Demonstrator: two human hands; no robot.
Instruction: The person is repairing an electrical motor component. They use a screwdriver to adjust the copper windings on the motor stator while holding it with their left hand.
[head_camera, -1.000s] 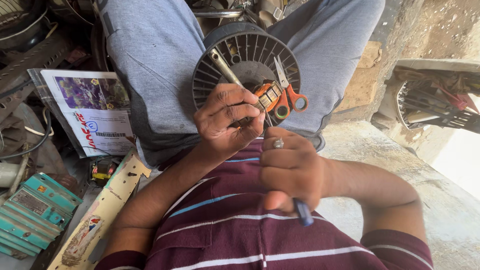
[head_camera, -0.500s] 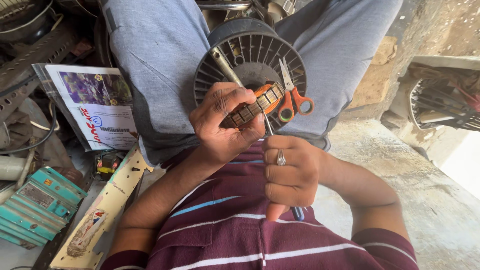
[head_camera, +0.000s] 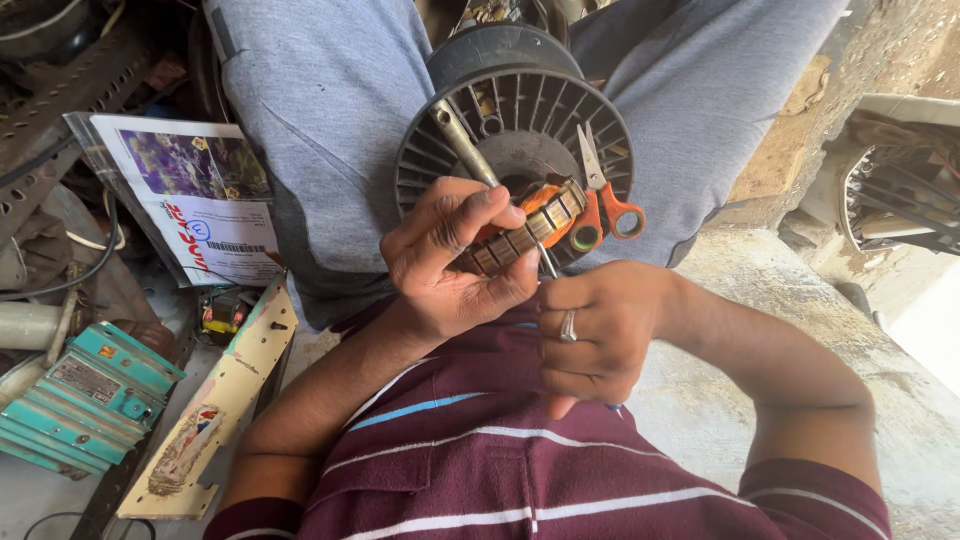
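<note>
Two bare hands meet over the person's lap, both closed on what they work with. The left hand (head_camera: 450, 265) wraps a small motor armature (head_camera: 525, 232), thumb over the top and fingers curled beneath, so the slotted metal core and its orange insulation show between thumb and forefinger. A steel shaft (head_camera: 462, 140) sticks up and away from that grip. The right hand (head_camera: 595, 335), a ring on one finger, is fisted round a thin pointed tool (head_camera: 548, 264) whose tip meets the armature's near end; what kind of tool it is cannot be told.

Judging by the laminated steel core, the armature is probably dense for its size and quite stiff, so it should bear a firm squeeze across the core. Its insulation and any fine wire in the slots look like the delicate parts, easily nicked by the tool's point. The core's ridged sides seem the safest hold, with the bare shaft likely slick.

Behind the hands, a black ribbed spool (head_camera: 515, 120) rests between the grey-trousered legs, and orange-handled scissors (head_camera: 600, 200) lie on it, just beside the armature. A printed leaflet (head_camera: 190, 195) and a teal metal unit (head_camera: 85, 395) sit well off to the left.
</note>
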